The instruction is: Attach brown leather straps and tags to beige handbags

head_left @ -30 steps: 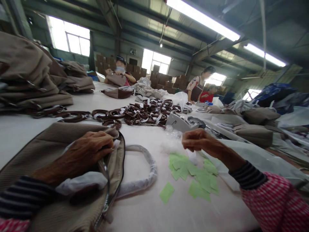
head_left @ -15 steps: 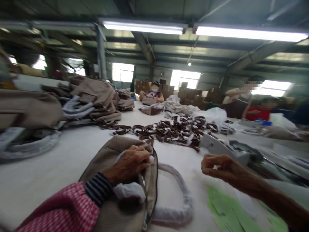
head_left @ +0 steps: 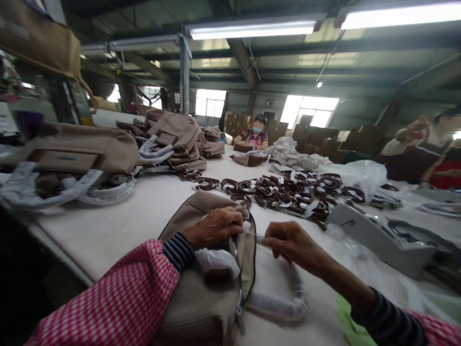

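Observation:
A taupe handbag [head_left: 201, 312] lies on the white table in front of me, its zipped opening facing right. My left hand [head_left: 216, 227] rests over its top, fingers closed at the edge of the opening beside a small white piece [head_left: 247, 226]. My right hand [head_left: 288, 242] is just right of the bag, thumb and finger pinched on a thin, clear strip [head_left: 258, 236] that stretches toward my left fingertips. One bag handle [head_left: 277, 307], wrapped in whitish film, lies flat on the table under my right hand. White wrapping [head_left: 218, 259] bulges below my left hand.
Brown straps [head_left: 288, 190] are heaped beyond the bag. A grey tape dispenser [head_left: 374, 235] stands at right, near green sheets [head_left: 355, 322]. More taupe bags [head_left: 176, 134] are piled at left. Across the table sits a person [head_left: 256, 134]; another person [head_left: 418, 144] is at far right.
My right hand has come left from beside the dispenser to the bag's opening, with a thin strip now between both hands. My left hand stays on the bag. The view has turned left.

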{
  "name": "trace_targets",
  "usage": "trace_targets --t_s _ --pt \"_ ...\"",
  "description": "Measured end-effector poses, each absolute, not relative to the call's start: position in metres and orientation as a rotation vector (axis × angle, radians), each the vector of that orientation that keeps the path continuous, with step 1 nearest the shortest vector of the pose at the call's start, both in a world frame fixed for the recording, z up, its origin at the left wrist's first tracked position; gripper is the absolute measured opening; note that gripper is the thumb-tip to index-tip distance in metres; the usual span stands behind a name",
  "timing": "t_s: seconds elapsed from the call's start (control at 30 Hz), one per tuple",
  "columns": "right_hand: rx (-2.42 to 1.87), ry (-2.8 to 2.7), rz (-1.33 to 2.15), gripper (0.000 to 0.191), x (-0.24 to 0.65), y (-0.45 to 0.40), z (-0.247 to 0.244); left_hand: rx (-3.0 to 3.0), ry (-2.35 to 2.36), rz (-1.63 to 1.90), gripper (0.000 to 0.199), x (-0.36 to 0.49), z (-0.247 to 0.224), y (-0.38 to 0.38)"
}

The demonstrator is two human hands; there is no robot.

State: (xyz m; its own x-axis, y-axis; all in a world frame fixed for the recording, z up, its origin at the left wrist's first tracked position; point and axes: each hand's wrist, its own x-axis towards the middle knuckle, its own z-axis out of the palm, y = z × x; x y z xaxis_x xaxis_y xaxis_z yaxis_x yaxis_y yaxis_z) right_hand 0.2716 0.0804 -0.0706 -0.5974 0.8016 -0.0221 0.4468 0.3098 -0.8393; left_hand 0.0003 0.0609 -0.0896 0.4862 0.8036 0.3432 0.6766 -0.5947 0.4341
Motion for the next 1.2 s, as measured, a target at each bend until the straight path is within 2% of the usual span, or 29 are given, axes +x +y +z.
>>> trace_targets --t_s 0.1,0.17,0.3,0.5,0.7,0.87,1.03,1.2 --pt "-1.047 -2.291 1.193 0.019 0.271 0.072 -0.069 2.454 1.327 0.740 0.021 0.000 -0.087 0.062" --pt "-1.056 -2.384 1.066 0.010 0.271 0.065 -0.065 2.436 1.395 0.738 0.022 0.002 -0.085 0.062" --pt "-1.059 -2.443 0.719 0.014 0.265 0.060 -0.059 2.416 1.510 0.713 0.023 0.005 -0.081 0.061" --pt "-0.936 -2.246 1.080 0.008 0.271 0.069 -0.064 2.427 1.520 0.689 0.029 0.005 -0.081 0.061" --pt "-1.056 -2.181 0.983 0.024 0.339 0.058 -0.036 2.424 1.499 0.666 0.042 -0.004 -0.088 0.069" --pt "-1.269 -2.033 0.930 0.022 0.407 0.031 -0.010 2.445 1.488 0.618 0.039 -0.008 -0.095 0.075" --pt "-1.375 -2.060 0.925 0.021 0.435 0.015 -0.016 2.451 1.497 0.619 0.037 -0.007 -0.093 0.071" --pt "-1.330 -2.089 0.867 0.019 0.421 0.021 -0.032 2.429 1.516 0.625 0.041 -0.006 -0.093 0.071"
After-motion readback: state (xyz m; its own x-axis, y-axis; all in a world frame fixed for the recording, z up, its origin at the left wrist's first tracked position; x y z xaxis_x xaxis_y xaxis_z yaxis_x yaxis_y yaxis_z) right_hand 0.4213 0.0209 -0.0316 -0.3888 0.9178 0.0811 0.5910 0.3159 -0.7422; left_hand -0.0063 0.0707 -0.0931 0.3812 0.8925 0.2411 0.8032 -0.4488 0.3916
